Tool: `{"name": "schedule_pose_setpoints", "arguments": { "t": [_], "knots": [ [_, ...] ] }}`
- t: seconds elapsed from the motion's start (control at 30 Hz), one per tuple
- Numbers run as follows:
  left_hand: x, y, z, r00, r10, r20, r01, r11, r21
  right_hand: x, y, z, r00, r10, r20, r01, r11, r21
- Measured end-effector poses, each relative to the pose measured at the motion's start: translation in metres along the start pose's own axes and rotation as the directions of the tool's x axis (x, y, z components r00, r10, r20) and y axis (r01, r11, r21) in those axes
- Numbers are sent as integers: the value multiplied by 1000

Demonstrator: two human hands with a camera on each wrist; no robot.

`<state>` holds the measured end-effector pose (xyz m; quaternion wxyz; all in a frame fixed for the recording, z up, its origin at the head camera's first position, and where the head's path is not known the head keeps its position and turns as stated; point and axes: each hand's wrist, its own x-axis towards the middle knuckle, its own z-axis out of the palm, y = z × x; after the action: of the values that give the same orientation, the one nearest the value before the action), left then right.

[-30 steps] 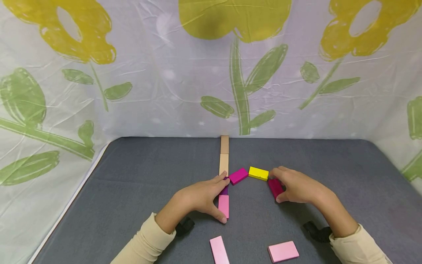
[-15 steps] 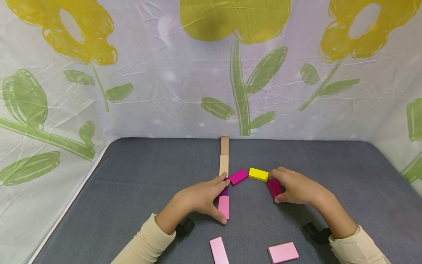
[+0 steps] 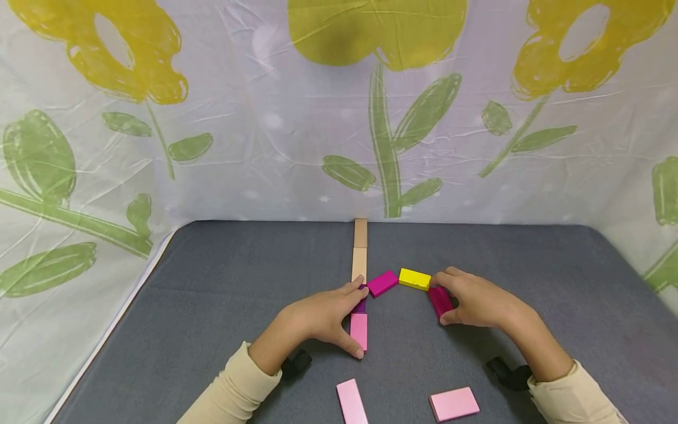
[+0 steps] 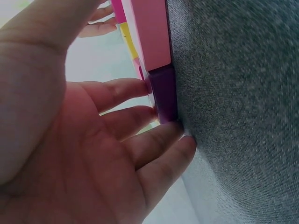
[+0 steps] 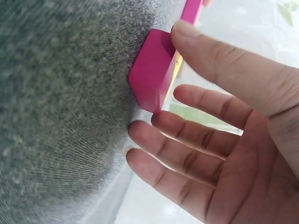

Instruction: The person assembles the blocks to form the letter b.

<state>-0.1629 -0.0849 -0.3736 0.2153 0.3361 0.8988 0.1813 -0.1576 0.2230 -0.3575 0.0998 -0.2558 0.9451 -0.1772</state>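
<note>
In the head view my left hand [image 3: 320, 318] rests beside the purple block [image 3: 361, 305] and the pink block [image 3: 358, 331]. Its fingers lie fairly straight against the purple block [image 4: 163, 93], and its thumb is by the near end of the pink one. My right hand [image 3: 479, 299] pinches a dark magenta block [image 3: 441, 302] between thumb and fingers, flat on the cloth; in the right wrist view the thumb is on this magenta block [image 5: 152, 63]. Its far end meets a yellow block [image 3: 415, 279], which adjoins another magenta block [image 3: 383, 284].
Two wooden blocks [image 3: 360, 247] run in line up to the backdrop [image 3: 265, 147] with painted flowers. Two loose light pink blocks lie near the front: the left pink block [image 3: 352, 401] and the right pink block [image 3: 454, 404]. Grey cloth [image 3: 254, 259] covers the table.
The dark magenta block and my right hand have shifted slightly left, toward the yellow block. My left hand stays in place.
</note>
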Motion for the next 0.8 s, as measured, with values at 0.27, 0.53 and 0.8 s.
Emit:
{"name": "schedule_pose_setpoints", "arguments": {
  "t": [0.27, 0.53, 0.8],
  "knots": [
    [-1, 0, -1, 1000, 2, 8, -2, 1000, -4, -12, -23, -7, 998, -59, 11, 59, 995, -79],
    [-2, 0, 0, 1000, 8, 13, -8, 1000, 2, -29, -57, 7, 962, -55, 269, 64, 998, -27],
    [-35, 33, 0, 999, 42, 26, -48, 946, 320, -48, -72, 32, 929, -210, 305, 246, 966, -84]
  ]
}}
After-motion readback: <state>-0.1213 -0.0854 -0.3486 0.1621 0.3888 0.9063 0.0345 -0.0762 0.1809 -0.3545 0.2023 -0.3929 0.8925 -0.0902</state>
